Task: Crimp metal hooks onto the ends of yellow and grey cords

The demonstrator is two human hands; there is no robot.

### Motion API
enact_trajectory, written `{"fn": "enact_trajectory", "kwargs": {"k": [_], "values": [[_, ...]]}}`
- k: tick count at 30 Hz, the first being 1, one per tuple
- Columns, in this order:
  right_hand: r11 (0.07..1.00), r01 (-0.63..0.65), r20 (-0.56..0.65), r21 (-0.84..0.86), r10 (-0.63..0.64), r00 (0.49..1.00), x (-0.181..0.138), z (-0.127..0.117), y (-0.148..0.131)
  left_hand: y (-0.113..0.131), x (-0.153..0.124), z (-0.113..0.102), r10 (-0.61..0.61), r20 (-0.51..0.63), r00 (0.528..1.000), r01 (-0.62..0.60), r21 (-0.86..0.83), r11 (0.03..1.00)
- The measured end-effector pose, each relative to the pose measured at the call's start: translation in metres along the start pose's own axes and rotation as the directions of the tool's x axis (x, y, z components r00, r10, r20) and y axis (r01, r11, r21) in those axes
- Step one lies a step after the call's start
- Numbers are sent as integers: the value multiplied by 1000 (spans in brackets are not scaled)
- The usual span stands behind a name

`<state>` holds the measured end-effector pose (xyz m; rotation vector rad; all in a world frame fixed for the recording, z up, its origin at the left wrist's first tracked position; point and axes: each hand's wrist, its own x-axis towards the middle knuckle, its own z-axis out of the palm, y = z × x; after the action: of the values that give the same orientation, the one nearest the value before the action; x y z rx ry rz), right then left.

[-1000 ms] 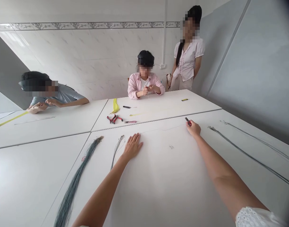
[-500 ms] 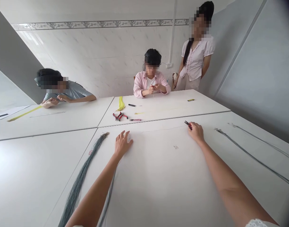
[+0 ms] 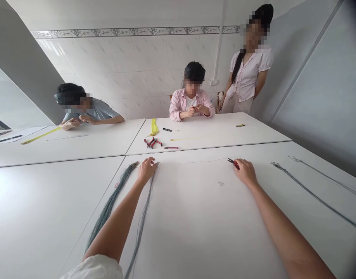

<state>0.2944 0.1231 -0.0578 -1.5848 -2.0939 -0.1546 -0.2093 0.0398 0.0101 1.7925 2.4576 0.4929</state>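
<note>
From my remote seat, taking mid-view as the clock's centre, the white table (image 3: 178, 232) fills everything towards six o'clock. A thick grey-green bundle (image 3: 112, 202) of strands lies at eight, a thinner grey bundle (image 3: 143, 224) at seven, and two slim bundles (image 3: 297, 181) run out between three and four. I have the left hand (image 3: 145, 170) at eight, fingers loosely bent beside the thinner bundle's far end; I can't tell whether it has pinched anything. The right hand (image 3: 246, 171), towards four, is wrapped round red-handled pliers (image 3: 234, 164), nose pointing to ten. Near that nose a loose strand (image 3: 203, 161) trails towards nine, and small metal bits (image 3: 221, 183) lie at four. To handle this well, I'd use only fingertips at the bundle's end, teasing one strand free and drawing it along its own length, since fibres this fine will probably snag on their neighbours. I'd rest the pliers hand lightly, nose off the loose strand, and sweep neither wrist across those metal bits.
</note>
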Motion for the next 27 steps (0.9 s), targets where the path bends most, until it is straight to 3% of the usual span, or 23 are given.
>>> {"fn": "enact_trajectory", "kwargs": {"k": [8,14,21,27], "values": [[998,13,-72,54,-9,997,-3,1,6,14,19,-6,-78,145,986,75,27,997],[996,-12,-111,90,22,994,-3,1,8,13,27,-12,-157,153,976,164,-34,986],[991,-47,-110,127,61,992,-3,1,8,5,31,-21,-193,164,967,228,-230,946],[987,-71,-97,144,85,992,-4,2,9,7,36,-27,-208,135,969,247,-454,856]]}}
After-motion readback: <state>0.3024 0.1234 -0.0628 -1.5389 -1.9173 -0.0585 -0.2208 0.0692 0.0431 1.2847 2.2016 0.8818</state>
